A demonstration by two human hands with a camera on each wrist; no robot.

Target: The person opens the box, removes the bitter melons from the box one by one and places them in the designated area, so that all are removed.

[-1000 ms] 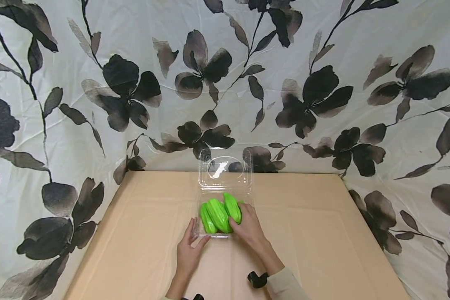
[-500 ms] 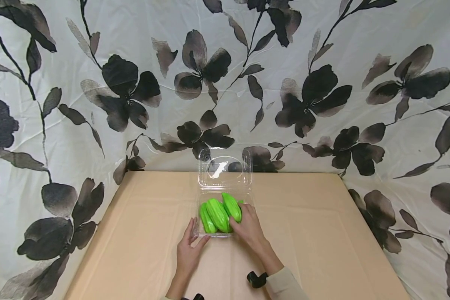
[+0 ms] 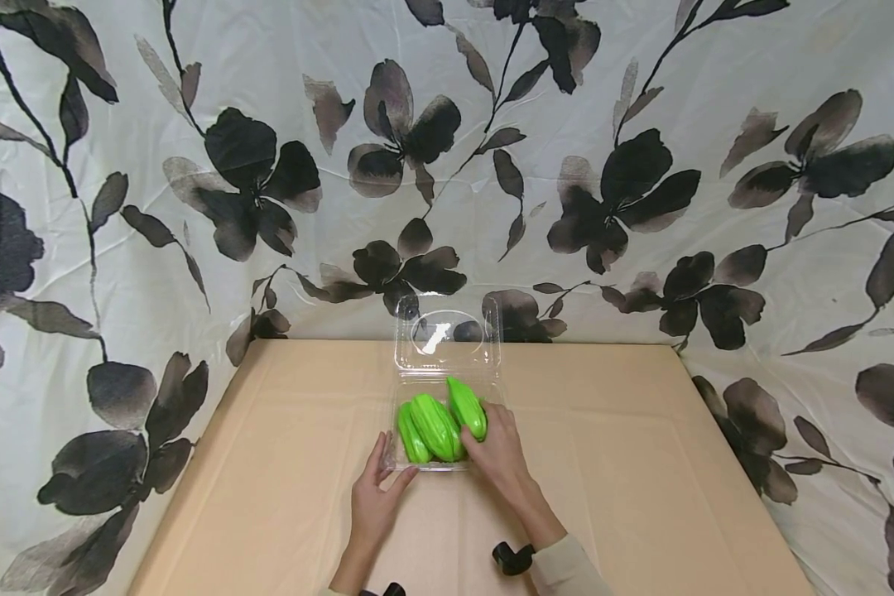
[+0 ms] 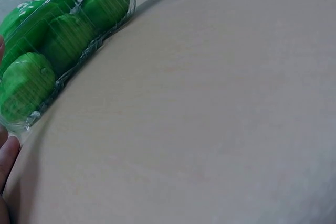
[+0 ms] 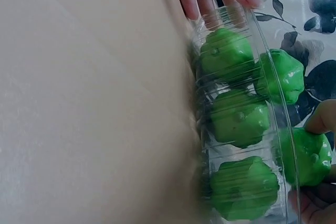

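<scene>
Shifted slightly back and rightward, a green vegetable (image 3: 467, 408) sits at the right side of a clear box (image 3: 420, 376), pinched by the right hand (image 3: 499, 447). Probably light, firm and slick, it is best taken across its ribbed middle. Other vegetables (image 3: 435, 427) lie inside; the left hand (image 3: 375, 494) grips the box's near left corner, a table (image 3: 603, 455) beneath.
</scene>
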